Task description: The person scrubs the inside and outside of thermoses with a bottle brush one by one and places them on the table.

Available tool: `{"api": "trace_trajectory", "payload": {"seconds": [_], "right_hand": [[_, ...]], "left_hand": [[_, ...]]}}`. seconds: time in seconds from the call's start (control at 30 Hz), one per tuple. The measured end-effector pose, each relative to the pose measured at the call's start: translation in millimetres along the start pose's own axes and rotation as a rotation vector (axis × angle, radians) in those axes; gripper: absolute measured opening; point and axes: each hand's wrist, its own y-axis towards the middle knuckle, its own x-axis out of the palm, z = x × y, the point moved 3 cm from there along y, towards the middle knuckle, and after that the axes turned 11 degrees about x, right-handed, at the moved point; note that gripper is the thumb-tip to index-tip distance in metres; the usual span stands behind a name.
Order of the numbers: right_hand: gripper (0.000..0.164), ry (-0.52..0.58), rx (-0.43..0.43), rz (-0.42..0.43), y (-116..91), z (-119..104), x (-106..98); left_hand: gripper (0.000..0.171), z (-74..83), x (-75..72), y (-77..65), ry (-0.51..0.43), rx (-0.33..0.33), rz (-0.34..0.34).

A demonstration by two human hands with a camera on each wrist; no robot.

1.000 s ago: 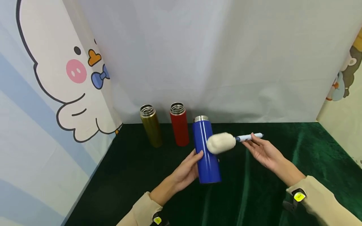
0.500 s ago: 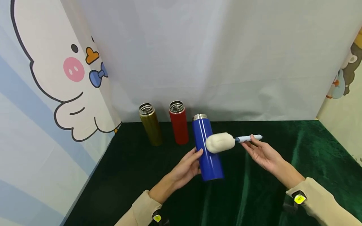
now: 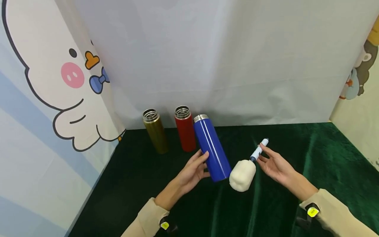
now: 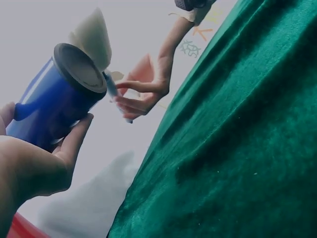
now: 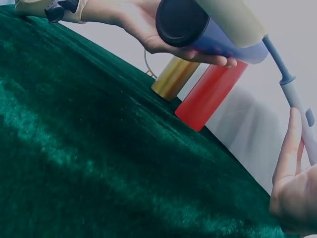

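Note:
Tilted with its steel mouth up and to the left, a blue bottle point(image 3: 211, 149) is held by my left hand point(image 3: 190, 174) around its lower half. The dark base of the blue bottle point(image 4: 81, 72) faces the left wrist camera. My right hand point(image 3: 276, 168) pinches the pale handle of a bottle brush point(image 3: 242, 176) between thumb and fingers. Its thick cream-white sponge head points down toward me, right at the bottle's lower end in the head view. The right wrist view shows the slim blue neck of the brush point(image 5: 277, 59).
Behind the blue bottle, a red bottle point(image 3: 186, 133) and a gold bottle point(image 3: 157, 135) stand uncapped on the dark green cloth point(image 3: 284, 210). A white curtain point(image 3: 237, 59) hangs at the back edge, with a cartoon-printed panel point(image 3: 38, 131) on the left.
The blue bottle has tilted further left at the top. The brush has swung from lying nearly level across the bottle to head-down on its right. The view has shifted slightly.

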Motion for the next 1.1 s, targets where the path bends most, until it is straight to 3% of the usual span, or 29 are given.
{"api": "trace_trajectory", "payload": {"seconds": [0.2, 0.4, 0.6, 0.8, 1.1], "right_hand": [[0.013, 0.056, -0.018, 0.032, 9, -5, 16], [0.019, 0.181, -0.117, 0.016, 16, -15, 34], [0.028, 0.297, -0.157, -0.031, 13, -16, 33], [0.025, 0.341, -0.125, -0.062, 5, -11, 20], [0.011, 0.235, -0.044, -0.048, -6, 0, 9]], "left_hand": [[0.055, -7.6, 4.8, -5.0, 0.032, -0.04, -0.041], [0.063, -14.0, 9.6, -13.1, 0.086, -0.113, -0.088], [0.067, -15.0, 9.3, -17.5, 0.089, -0.148, -0.085], [0.064, -15.8, 7.0, -15.9, 0.076, -0.115, -0.072], [0.056, -11.2, 1.4, -3.5, 0.024, -0.024, -0.004]]}}
